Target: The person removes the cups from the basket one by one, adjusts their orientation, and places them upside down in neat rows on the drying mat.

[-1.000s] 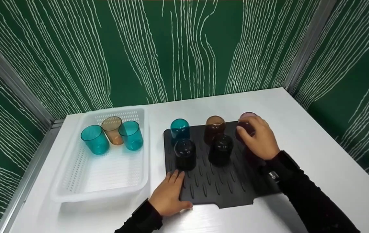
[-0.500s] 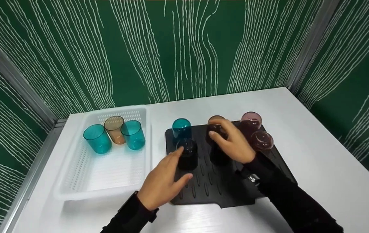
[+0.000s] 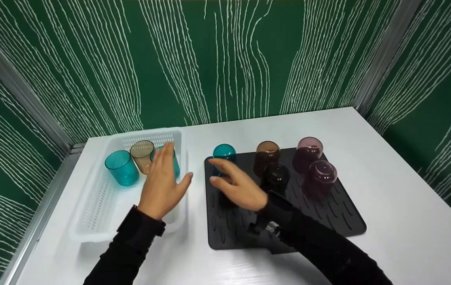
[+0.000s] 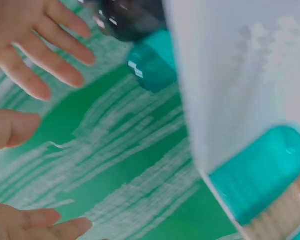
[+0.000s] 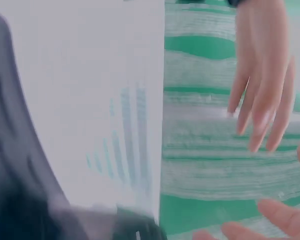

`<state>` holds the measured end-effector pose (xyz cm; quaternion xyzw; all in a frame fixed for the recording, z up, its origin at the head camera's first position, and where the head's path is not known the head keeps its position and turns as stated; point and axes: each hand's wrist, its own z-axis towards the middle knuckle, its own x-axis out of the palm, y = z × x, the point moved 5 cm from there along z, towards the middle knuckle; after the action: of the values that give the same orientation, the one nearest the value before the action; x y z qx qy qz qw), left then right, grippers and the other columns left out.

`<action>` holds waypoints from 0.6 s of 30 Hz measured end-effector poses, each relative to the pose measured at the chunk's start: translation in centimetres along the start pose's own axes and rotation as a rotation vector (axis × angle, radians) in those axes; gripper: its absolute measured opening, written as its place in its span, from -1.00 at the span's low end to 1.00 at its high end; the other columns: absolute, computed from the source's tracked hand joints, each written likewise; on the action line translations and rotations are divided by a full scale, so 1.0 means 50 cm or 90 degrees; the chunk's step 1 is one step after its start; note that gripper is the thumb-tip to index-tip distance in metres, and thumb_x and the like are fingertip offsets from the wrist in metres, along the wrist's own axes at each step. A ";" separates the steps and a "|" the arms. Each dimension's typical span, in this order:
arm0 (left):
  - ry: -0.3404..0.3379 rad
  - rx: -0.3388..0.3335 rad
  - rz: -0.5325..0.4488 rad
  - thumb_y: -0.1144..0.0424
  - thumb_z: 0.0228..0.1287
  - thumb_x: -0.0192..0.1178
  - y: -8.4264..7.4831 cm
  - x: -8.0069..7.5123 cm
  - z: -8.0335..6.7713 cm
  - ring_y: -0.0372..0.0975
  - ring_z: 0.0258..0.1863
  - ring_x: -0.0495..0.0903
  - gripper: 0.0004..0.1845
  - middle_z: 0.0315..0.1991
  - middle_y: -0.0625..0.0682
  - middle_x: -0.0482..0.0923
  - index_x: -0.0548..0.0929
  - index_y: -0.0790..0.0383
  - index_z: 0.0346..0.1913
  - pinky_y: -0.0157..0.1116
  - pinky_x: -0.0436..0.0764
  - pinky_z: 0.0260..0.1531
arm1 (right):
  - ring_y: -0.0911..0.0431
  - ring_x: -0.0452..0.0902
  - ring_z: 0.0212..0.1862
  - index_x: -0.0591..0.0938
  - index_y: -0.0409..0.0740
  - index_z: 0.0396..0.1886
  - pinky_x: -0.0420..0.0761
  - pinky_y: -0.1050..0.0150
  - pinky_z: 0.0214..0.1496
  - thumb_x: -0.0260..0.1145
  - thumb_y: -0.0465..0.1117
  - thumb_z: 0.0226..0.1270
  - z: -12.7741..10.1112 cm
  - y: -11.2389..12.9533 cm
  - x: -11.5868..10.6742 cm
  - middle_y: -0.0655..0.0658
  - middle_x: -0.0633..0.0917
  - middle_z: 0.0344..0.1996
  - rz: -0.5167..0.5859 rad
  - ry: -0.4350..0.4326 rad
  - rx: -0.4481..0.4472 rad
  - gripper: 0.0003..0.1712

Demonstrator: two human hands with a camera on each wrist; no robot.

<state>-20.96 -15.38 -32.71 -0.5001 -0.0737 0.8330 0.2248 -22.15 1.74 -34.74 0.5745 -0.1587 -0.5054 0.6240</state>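
My left hand [image 3: 161,184], fingers straight and thumb spread, hovers over the right side of the white basket [image 3: 146,132]. It overlaps the right teal tumbler [image 3: 177,164]. Inside the basket stand that tumbler, another teal tumbler [image 3: 122,169] and an amber tumbler [image 3: 140,152], all mouth up. My right hand [image 3: 243,188], empty with fingers extended, is over the left part of the black ribbed mat [image 3: 344,213]. Behind it are an upside-down teal tumbler [image 3: 224,151] and a mostly hidden dark one. In the left wrist view the right hand [image 4: 37,47] has its fingers spread.
Farther right on the mat stand upside-down tumblers: a brown one [image 3: 268,152], a black one [image 3: 276,176] and two purple ones, the back one [image 3: 309,147] and the front one [image 3: 320,180]. A white table [image 3: 391,190] bears everything, with a green patterned wall [image 3: 245,59] behind.
My left hand has lifted off the mat's front left and moved left over the basket. My right hand has left the purple tumblers and swept left past the brown one.
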 end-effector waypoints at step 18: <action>0.139 -0.079 0.116 0.10 -0.04 0.30 0.131 0.055 0.069 0.14 0.25 0.08 -0.19 0.23 0.31 0.19 0.22 0.42 0.24 0.02 0.09 0.19 | -0.07 0.36 0.12 0.24 -0.29 0.26 0.36 0.19 0.11 0.05 0.20 0.22 0.064 -0.126 0.157 -0.20 0.34 0.20 -0.105 0.064 0.191 -0.20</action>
<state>-26.99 -19.61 -35.49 -0.6051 -0.0548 0.7846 0.1239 -24.00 -5.33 -42.35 0.6967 -0.1532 -0.4960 0.4951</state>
